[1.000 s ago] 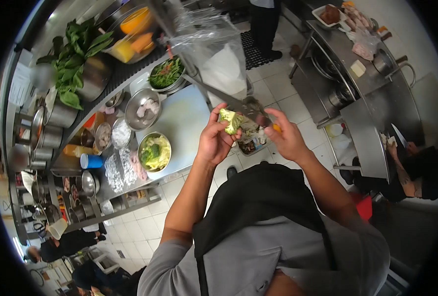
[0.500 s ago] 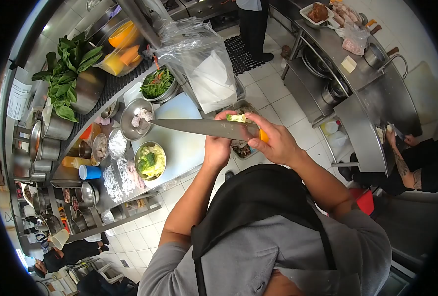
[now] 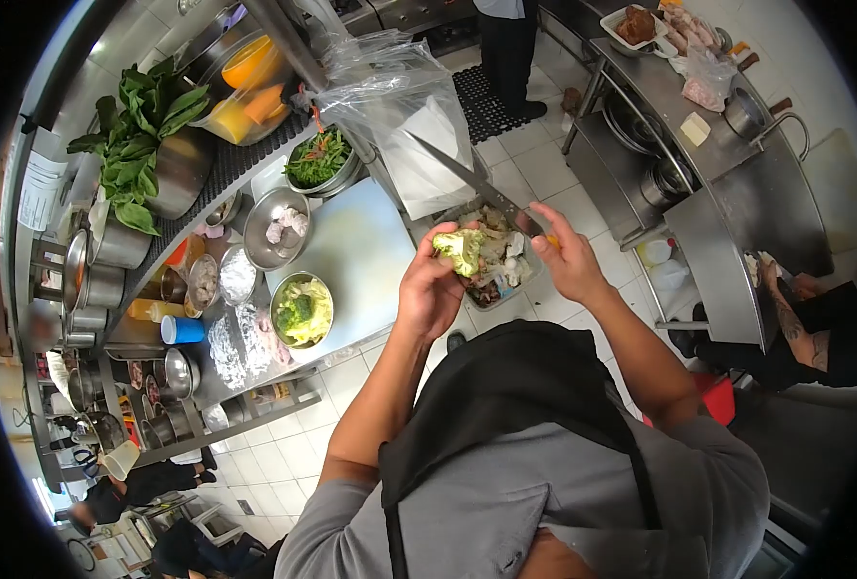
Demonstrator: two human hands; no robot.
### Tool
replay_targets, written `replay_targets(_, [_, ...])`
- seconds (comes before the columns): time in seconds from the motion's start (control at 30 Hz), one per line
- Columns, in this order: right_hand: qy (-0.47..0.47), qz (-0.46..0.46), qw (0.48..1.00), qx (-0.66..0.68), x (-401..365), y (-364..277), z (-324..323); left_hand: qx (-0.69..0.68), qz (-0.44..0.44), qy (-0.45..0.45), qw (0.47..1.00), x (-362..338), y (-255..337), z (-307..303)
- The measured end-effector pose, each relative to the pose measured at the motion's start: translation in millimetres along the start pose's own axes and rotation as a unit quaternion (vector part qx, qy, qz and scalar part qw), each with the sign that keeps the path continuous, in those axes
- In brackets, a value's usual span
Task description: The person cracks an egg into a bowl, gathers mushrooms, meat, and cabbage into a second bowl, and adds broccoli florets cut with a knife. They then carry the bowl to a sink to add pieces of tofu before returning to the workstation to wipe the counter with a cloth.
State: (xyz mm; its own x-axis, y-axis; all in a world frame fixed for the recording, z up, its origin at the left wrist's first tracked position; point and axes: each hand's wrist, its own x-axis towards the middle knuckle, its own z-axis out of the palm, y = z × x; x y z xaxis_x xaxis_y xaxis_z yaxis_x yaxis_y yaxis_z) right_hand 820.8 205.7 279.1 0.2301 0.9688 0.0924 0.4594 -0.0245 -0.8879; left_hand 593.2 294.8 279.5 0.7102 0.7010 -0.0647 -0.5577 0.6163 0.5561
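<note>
My left hand [image 3: 426, 288] holds a pale green broccoli piece [image 3: 459, 251] between thumb and fingers. To its right, my right hand [image 3: 573, 259] grips the yellow handle of a large knife [image 3: 476, 182], whose blade points up and to the left, apart from the broccoli. Below both hands is a bin of food scraps [image 3: 498, 259]. Left of my left hand, a metal bowl [image 3: 301, 310] of broccoli and pale green pieces stands beside the white cutting board [image 3: 356, 261].
A bowl with pale pieces [image 3: 277, 229] and a bowl of green leaves [image 3: 317, 160] stand by the board. A plastic bag [image 3: 390, 87] hangs beyond it. Other people [image 3: 505, 58] stand at the top and at a right-hand counter [image 3: 727, 261].
The knife has swung away from my left hand, its tip now pointing up and left. My left hand has turned, showing more of the broccoli, and my right hand has moved slightly right.
</note>
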Motion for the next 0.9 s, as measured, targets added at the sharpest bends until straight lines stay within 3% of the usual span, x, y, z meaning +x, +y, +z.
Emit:
replay_targets(0.03, [-0.001, -0.001, 1.0, 0.008, -1.6, -2.5, 3.6, -0.037, -0.006, -0.007, 0.999, 2.7, -1.0, -1.3])
replay_targets(0.13, [-0.025, 0.015, 0.999, 0.02, -4.0, -9.0, 13.6, -0.027, 0.019, 0.107, 0.994, 7.4, -7.0, 2.4])
replay_targets(0.23, [-0.033, 0.001, 0.999, 0.037, -6.7, -16.7, 19.4, -0.04, 0.023, 0.13, 0.99, 6.3, -6.5, 4.7])
replay_targets(0.43, [-0.035, -0.063, 0.997, 0.022, -10.8, -24.9, 26.2, -0.051, 0.026, 0.063, 0.996, 9.0, -11.2, -10.8])
replay_targets(0.57, [-0.058, -0.085, 0.995, -0.008, -12.6, -40.8, 25.9, 0.02, 0.082, 0.109, 0.991, 6.5, -16.9, 3.7])
replay_targets(0.9, [-0.031, -0.191, 0.98, -0.043, -12.1, -33.3, 34.8, 0.055, 0.073, 0.078, 0.993, 2.3, -14.8, 7.1])
